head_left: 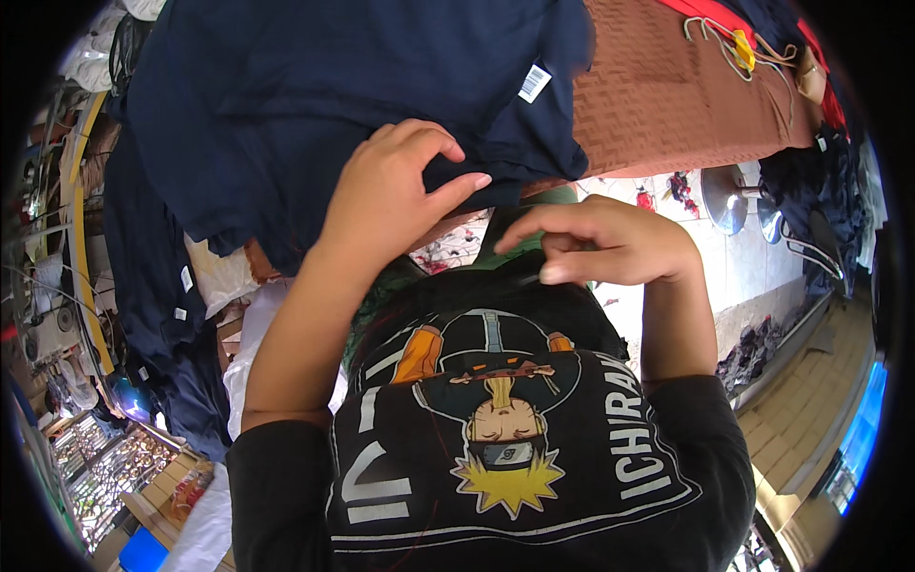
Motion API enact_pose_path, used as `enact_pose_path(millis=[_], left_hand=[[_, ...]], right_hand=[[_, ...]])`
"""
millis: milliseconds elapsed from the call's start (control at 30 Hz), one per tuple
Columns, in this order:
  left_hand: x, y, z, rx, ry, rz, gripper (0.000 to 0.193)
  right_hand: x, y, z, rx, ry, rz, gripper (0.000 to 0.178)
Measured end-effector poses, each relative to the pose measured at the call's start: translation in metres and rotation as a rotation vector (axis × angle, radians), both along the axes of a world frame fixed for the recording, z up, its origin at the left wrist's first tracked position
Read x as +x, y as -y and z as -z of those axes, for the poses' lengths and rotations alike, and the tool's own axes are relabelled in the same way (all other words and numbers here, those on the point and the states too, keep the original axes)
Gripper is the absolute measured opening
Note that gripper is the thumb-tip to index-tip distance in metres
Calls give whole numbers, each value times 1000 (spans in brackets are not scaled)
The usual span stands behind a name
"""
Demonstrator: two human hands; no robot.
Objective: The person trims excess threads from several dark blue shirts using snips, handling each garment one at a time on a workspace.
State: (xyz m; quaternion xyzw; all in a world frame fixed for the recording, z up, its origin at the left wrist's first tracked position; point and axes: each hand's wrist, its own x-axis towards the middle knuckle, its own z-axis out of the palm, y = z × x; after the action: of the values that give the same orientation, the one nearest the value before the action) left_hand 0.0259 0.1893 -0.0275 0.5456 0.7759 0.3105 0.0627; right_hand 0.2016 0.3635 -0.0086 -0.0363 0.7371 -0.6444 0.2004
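A dark navy garment (286, 86) with a white label (535, 84) near its right side lies spread in front of me. Over its near edge is my left hand (396, 186), thumb and forefinger apart, with nothing between them. To the right, above my lap, my right hand (610, 243) has its fingers curled inward. A faint grey streak shows beside its thumb tip, too blurred to name. My right hand is apart from the garment.
The garment rests on a brown patterned cloth (667, 95). Cords with a yellow piece (743, 50) lie at the far right. More navy garments (157, 248) hang at the left beside a white bag (217, 272). A round metal stand base (724, 200) is on the tiled floor.
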Motion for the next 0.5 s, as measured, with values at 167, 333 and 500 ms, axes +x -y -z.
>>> enact_pose_path(millis=[167, 333, 500], left_hand=[[22, -12, 31, -2, -24, -142, 30], [22, -12, 32, -3, 85, -135, 21], [9, -6, 27, -52, 286, -92, 14]], right_hand=[[2, -2, 9, -247, -154, 329, 29], [-13, 9, 40, -60, -346, 658, 26], [-21, 16, 59, 171, -482, 804, 23]])
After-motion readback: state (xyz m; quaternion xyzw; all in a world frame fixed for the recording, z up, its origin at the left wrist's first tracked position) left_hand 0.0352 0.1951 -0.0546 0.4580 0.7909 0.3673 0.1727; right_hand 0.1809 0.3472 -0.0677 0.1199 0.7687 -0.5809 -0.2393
